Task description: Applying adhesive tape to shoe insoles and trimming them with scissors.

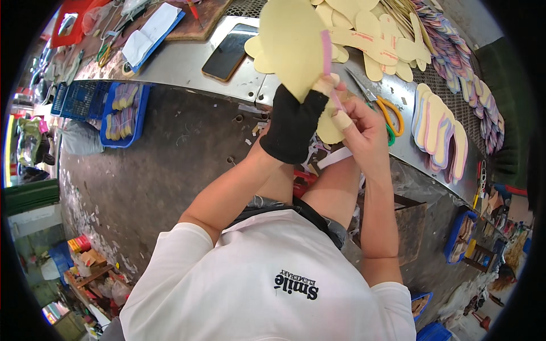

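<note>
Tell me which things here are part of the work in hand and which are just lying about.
In hand: left hand in a black glove holding the yellow foam cutout; right hand on the pink strip.

Lying about: phone, scissors, notebook, blue baskets, stacked soles.

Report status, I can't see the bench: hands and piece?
Left hand, black-gloved, grips yellow foam cutout. Right hand pinches pink strip against it. Scissors lie beside, nothing blocking.
</note>
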`<state>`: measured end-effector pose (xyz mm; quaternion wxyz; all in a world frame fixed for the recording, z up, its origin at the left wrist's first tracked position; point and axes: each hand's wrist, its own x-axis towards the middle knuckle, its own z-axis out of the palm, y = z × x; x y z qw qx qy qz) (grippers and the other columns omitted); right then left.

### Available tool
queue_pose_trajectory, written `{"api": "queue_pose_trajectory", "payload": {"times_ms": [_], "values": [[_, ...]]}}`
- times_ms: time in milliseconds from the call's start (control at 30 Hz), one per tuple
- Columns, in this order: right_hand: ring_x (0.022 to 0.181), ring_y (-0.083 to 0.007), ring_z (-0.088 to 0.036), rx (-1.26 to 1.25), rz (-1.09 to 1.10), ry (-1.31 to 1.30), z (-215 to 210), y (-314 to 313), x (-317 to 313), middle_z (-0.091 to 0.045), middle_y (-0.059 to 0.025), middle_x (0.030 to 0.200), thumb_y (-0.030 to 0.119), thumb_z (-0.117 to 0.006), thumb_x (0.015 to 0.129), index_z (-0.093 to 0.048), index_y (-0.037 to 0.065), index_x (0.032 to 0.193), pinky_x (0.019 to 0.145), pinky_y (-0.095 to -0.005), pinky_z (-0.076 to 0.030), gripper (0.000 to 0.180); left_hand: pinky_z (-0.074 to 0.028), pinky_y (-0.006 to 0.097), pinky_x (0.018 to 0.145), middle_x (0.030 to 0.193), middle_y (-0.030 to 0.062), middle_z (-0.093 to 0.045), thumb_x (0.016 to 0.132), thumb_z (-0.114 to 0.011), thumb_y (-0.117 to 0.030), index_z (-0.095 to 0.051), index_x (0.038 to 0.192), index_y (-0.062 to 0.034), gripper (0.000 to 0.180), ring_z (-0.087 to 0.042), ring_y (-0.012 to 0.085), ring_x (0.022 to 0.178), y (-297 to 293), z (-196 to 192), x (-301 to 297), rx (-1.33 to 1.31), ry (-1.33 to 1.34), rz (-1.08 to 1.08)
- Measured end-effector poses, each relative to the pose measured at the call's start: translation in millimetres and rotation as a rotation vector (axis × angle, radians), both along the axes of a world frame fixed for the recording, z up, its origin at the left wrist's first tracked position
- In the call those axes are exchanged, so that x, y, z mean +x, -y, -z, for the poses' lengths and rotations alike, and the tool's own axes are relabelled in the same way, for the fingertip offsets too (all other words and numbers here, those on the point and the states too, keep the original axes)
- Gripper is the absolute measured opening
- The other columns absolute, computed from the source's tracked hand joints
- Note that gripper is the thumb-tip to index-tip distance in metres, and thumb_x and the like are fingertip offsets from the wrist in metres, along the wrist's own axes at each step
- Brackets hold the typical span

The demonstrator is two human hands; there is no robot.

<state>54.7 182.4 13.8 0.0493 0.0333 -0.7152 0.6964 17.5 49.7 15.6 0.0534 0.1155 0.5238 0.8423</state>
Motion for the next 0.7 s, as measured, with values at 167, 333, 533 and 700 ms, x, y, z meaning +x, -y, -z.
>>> {"api": "queue_pose_trajectory", "payload": {"times_ms": [167, 333, 533, 700], "values": [[0.056, -0.0012, -0.039, 0.215, -0.051, 0.079, -9, -30, -1, -0.048, 0.0060, 0.060, 0.012, -0.062, 0.082, -0.058, 0.000, 0.077, 0.049, -0.0194, -0.032, 0.014, -0.047, 0.026, 0.069, 0.092, 0.0036, -0.062, 0.084, -0.063, -0.017, -0.057, 0.108, -0.0009, 0.029, -0.057, 0.0096, 0.081, 26, 18, -28, -0.151, 0.082, -0.007], [0.058, -0.0033, -0.039, 0.519, -0.170, 0.107, -20, -47, -2, -0.045, 0.0052, 0.063, 0.012, -0.064, 0.081, -0.056, 0.001, 0.074, 0.051, -0.0200, -0.031, 0.014, -0.048, 0.030, 0.075, 0.102, 0.0093, -0.058, 0.068, -0.075, -0.015, -0.056, 0.104, -0.0010, 0.043, -0.058, 0.0186, 0.089, 65, -6, -56, -0.405, -0.414, -0.572], [0.055, -0.0086, -0.044, 0.950, -0.352, -0.344, -30, -4, -10, -0.047, -0.0040, 0.061, 0.012, -0.066, 0.074, -0.058, 0.002, 0.076, 0.050, -0.0260, -0.034, 0.013, -0.048, 0.035, 0.070, 0.073, 0.0098, -0.064, 0.071, -0.064, -0.032, -0.062, 0.096, -0.0096, 0.034, -0.062, 0.0271, 0.071, 29, -31, -42, -1.629, -0.717, 0.968], [0.058, -0.0083, -0.049, 0.782, -0.507, 0.049, -51, -20, -4, -0.055, -0.0035, 0.067, 0.012, -0.066, 0.073, -0.060, 0.003, 0.080, 0.050, -0.0271, -0.037, 0.013, -0.047, 0.034, 0.067, 0.072, 0.0099, -0.063, 0.075, -0.064, -0.033, -0.062, 0.098, -0.0094, 0.033, -0.062, 0.0245, 0.069, 39, -30, -31, -1.323, -0.446, 1.046]]}}
